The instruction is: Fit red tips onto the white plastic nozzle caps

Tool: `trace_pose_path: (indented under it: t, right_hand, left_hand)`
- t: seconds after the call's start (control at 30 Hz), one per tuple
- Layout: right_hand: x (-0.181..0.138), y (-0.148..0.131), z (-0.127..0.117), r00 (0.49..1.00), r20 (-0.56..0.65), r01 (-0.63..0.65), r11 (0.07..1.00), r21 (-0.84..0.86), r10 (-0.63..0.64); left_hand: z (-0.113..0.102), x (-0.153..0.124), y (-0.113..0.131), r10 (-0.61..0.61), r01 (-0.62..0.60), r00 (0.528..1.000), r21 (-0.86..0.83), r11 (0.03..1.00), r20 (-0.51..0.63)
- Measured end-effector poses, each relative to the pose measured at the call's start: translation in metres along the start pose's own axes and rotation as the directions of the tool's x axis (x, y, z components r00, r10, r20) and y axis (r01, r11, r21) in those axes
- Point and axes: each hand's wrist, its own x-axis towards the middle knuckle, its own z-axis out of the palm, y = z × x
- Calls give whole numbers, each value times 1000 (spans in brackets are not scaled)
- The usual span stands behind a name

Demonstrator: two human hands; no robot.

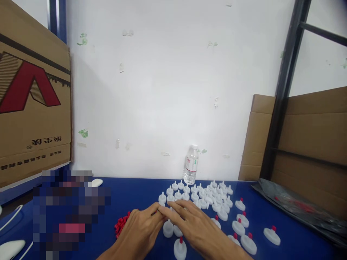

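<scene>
My left hand (141, 224) and my right hand (193, 224) meet at the fingertips over the near side of the white caps. Both hands have their fingers stretched out and slightly bent, and I see nothing held in them. Between the palms lie a white round cap with a short spout (168, 229) and another partly covered one. Closer to me is a white cap with a red tip (180, 249). A heap of small red tips (121, 224) lies beside my left hand, partly behind it. Several white spouted caps (217, 195) stand beyond my fingers.
Several red-tipped white caps (248, 243) lie to the right on the blue table (130, 191). A water bottle (191, 165) leans against the wall. Grey plastic bags (303, 207) lie at the right edge. A large cardboard box (35, 101) stands at the left, above a blurred-out area.
</scene>
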Motion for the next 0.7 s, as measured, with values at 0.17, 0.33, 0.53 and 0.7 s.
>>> trace_pose_path:
  t: [0.17,0.33,0.53,0.7]
  right_hand:
    - [5,-2,-3,985,-127,91,974,-205,-119]
    - [8,-7,-4,978,-155,110,975,-195,-141]
    - [3,19,-12,999,-53,4,999,-37,-6]
    - [-29,101,-25,870,53,-487,872,-52,490]
  left_hand:
    - [1,0,1,-39,39,999,4,999,28]
    - [-2,-1,8,-23,21,1000,-141,990,-8]
    - [-12,11,0,-160,171,983,-137,976,87]
    - [-13,11,-24,-318,343,914,-61,938,252]
